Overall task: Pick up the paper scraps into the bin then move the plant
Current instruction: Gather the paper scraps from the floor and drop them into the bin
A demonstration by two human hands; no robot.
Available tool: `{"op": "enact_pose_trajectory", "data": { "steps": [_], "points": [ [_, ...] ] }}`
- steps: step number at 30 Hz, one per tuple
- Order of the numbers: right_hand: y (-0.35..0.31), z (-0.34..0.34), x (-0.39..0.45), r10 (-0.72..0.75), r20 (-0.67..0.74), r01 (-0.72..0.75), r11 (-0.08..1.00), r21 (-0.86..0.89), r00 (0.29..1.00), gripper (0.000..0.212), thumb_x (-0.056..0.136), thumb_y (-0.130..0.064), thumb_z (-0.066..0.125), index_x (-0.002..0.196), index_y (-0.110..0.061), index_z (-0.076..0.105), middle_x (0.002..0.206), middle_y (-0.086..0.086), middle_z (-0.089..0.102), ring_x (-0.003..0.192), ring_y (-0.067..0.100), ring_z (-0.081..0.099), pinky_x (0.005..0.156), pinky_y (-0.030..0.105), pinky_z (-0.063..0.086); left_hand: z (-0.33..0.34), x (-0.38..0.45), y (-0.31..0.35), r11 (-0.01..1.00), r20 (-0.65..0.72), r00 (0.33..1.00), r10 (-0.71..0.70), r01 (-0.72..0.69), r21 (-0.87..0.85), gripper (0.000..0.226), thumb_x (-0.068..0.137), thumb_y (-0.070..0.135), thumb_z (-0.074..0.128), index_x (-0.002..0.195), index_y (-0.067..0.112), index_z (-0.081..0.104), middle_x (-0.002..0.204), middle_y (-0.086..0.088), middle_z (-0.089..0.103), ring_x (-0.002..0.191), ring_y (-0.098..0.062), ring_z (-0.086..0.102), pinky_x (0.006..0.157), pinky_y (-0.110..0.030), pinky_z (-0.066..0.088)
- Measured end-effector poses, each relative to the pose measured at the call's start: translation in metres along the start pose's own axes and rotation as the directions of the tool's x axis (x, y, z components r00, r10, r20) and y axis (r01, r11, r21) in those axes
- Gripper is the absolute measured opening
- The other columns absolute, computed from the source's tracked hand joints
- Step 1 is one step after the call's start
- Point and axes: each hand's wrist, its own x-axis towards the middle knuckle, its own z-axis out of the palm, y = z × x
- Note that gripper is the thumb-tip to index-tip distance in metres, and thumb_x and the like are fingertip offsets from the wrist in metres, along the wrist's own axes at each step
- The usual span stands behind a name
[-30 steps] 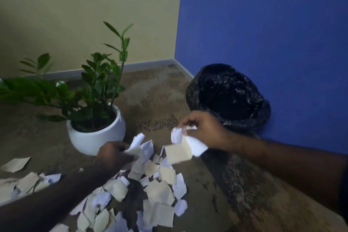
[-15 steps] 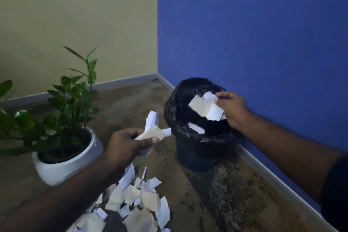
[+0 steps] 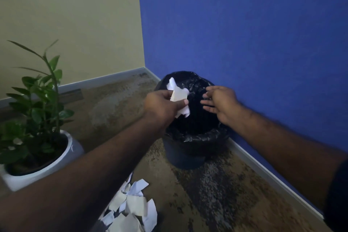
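Note:
A bin (image 3: 190, 137) lined with a black bag stands on the floor against the blue wall. My left hand (image 3: 162, 103) is over its left rim, shut on a bunch of white paper scraps (image 3: 178, 96). My right hand (image 3: 220, 103) hovers over the right side of the bin's mouth, fingers spread and holding nothing. A pile of loose paper scraps (image 3: 131, 209) lies on the floor below my left forearm. The green plant (image 3: 37, 103) in its white pot (image 3: 62, 158) stands at the left.
The floor is mottled brown carpet (image 3: 216, 194). A pale skirting board (image 3: 273, 181) runs along the blue wall on the right and the beige wall behind. The bin sits near the corner where both walls meet.
My right hand let go of its scraps and they are gone from view. My left hand carried its scraps from beside the bin to over the bin's mouth. The view tilted up.

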Motion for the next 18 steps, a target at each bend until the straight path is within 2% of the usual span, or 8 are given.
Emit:
{"op": "enact_pose_trajectory", "data": {
  "steps": [3, 5, 7, 11, 14, 18],
  "points": [
    [0.0, -0.001, -0.002, -0.054, -0.05, 0.053, 0.998, -0.02, 0.997, 0.02, 0.089, -0.004, 0.046, 0.088, -0.019, 0.059, 0.089, 0.007, 0.064, 0.076, 0.02, 0.065, 0.055, 0.027, 0.052, 0.01, 0.005, -0.002, 1.0, 0.088, 0.996, -0.004, 0.002, 0.03, 0.041, 0.073, 0.009, 0.083, 0.11, 0.005, 0.067, 0.094, -0.009, 0.074, 0.084, -0.021, 0.071, 0.085, -0.041, 0.059],
    [0.0, -0.001, -0.005, -0.13, -0.085, 0.125, 0.99, -0.058, 0.988, 0.021, 0.087, -0.001, 0.048, 0.087, -0.019, 0.06, 0.086, 0.007, 0.064, 0.071, 0.018, 0.062, 0.054, 0.026, 0.051, 0.007, 0.005, -0.004, 0.998, 0.162, 0.986, -0.031, 0.023, 0.05, 0.05, 0.076, 0.004, 0.079, 0.121, 0.002, 0.06, 0.1, -0.005, 0.071, 0.097, -0.021, 0.069, 0.093, -0.039, 0.055],
    [0.001, 0.0, -0.008, -0.187, -0.081, 0.178, 0.979, -0.103, 0.979, 0.023, 0.085, 0.001, 0.05, 0.093, -0.017, 0.062, 0.083, 0.005, 0.064, 0.069, 0.016, 0.06, 0.056, 0.028, 0.052, -0.002, 0.003, -0.008, 0.994, 0.199, 0.978, -0.058, 0.038, 0.104, 0.053, 0.077, 0.002, 0.078, 0.126, 0.0, 0.058, 0.103, -0.006, 0.068, 0.103, -0.022, 0.068, 0.091, -0.034, 0.056],
    [0.003, 0.011, -0.019, -0.236, -0.033, 0.227, 0.958, -0.172, 0.971, 0.023, 0.083, 0.0, 0.053, 0.095, -0.017, 0.063, 0.082, 0.003, 0.065, 0.068, 0.016, 0.062, 0.06, 0.031, 0.053, -0.026, -0.005, -0.015, 0.985, 0.307, 0.95, -0.061, 0.008, 0.172, 0.039, 0.079, -0.007, 0.072, 0.117, 0.0, 0.066, 0.112, -0.011, 0.071, 0.094, -0.016, 0.066, 0.071, -0.012, 0.055],
    [0.001, 0.024, -0.027, -0.309, 0.006, 0.303, 0.929, -0.215, 0.951, 0.022, 0.083, -0.003, 0.055, 0.089, -0.021, 0.064, 0.083, 0.003, 0.068, 0.07, 0.016, 0.064, 0.059, 0.029, 0.053, -0.048, -0.013, -0.016, 0.983, 0.366, 0.93, -0.029, -0.039, 0.178, 0.032, 0.08, -0.012, 0.068, 0.11, 0.001, 0.069, 0.105, -0.014, 0.072, 0.09, -0.017, 0.067, 0.074, -0.015, 0.057],
    [0.007, 0.043, -0.047, -0.448, 0.13, 0.466, 0.837, -0.286, 0.885, 0.022, 0.082, -0.005, 0.059, 0.079, -0.026, 0.062, 0.076, 0.0, 0.065, 0.072, 0.02, 0.065, 0.06, 0.028, 0.049, -0.102, -0.034, -0.031, 0.907, 0.423, 0.904, -0.053, -0.135, 0.4, 0.022, 0.078, -0.006, 0.073, 0.097, 0.006, 0.072, 0.094, -0.009, 0.076, 0.084, -0.012, 0.071, 0.078, -0.019, 0.057]
  ]
}}
